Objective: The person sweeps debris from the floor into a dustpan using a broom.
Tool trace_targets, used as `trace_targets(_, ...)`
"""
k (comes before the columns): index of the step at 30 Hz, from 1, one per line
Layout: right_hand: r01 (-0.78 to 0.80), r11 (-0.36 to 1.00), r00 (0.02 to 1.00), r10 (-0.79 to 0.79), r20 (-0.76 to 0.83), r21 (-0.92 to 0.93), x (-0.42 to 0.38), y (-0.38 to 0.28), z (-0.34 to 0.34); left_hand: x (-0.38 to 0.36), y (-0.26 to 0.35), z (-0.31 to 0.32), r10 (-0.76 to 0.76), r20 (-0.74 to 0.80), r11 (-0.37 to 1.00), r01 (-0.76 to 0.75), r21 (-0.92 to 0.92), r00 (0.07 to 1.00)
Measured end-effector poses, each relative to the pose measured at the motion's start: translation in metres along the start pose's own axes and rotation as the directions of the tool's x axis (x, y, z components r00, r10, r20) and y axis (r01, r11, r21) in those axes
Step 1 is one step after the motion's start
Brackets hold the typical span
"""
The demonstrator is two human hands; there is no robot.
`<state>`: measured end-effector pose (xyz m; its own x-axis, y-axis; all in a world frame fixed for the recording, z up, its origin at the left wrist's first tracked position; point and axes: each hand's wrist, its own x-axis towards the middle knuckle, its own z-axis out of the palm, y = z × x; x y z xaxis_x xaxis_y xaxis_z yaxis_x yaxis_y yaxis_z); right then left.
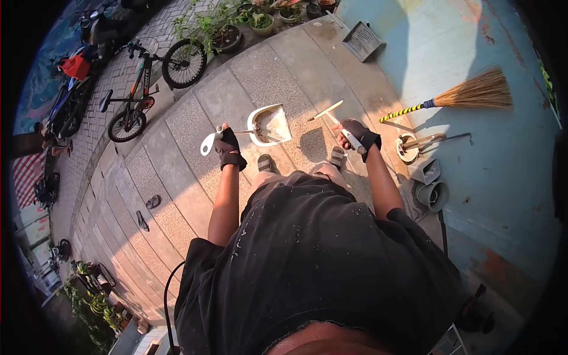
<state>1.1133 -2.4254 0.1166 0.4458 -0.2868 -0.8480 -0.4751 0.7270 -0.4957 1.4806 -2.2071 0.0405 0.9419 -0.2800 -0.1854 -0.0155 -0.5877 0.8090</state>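
Observation:
My left hand [227, 145], in a dark fingerless glove, is closed round the handle of a white dustpan [273, 139]. The handle's looped white end sticks out to the left, and the pan, dirty inside, points right above the paving. My right hand [358, 136], gloved the same way, grips a white-handled tool that looks like a hand brush [325, 111]. Its narrow cream head is seen edge-on, so bristles cannot be made out. A dark shadow falls on the floor between the two tools. My sandalled feet stand just below them.
A broom [467, 94] leans on the blue wall at the right, above a round white container [407, 148] and a grey pot [433, 196]. A grey scoop-like tray [363, 41] lies farther up. Left are a bicycle [142, 89], potted plants [226, 38] and loose sandals [142, 220].

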Motion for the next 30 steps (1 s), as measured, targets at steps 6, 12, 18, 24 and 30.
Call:
trace_targets(6, 0.031, 0.998, 0.980, -0.041, 0.197, 0.055, 0.012, -0.029, -0.083, -0.090, 0.042, 0.055, -0.036, 0.031, 0.993, 0.040, -0.113, 0.999)
trace_targets(12, 0.185, 0.982, 0.937, -0.166, 0.307, -0.035, 0.001, -0.058, -0.121, -0.168, 0.053, 0.114, 0.088, -0.039, 0.992, -0.091, -0.091, 0.995)
trace_targets(18, 0.145, 0.989, 0.968, -0.137, 0.212, -0.020, -0.012, -0.060, -0.119, -0.235, 0.072, 0.168, 0.153, 0.050, 0.983, -0.147, -0.110, 0.987)
trace_targets(24, 0.204, 0.978, 0.924, -0.206, 0.322, 0.042, -0.006, -0.027, -0.116, -0.291, 0.079, 0.224, 0.203, 0.197, 0.977, -0.185, -0.106, 0.959)
trace_targets(30, 0.116, 0.992, 0.923, -0.093, 0.373, -0.041, -0.031, -0.021, -0.133, -0.337, 0.103, 0.274, 0.285, 0.273, 0.950, -0.231, -0.212, 0.919)
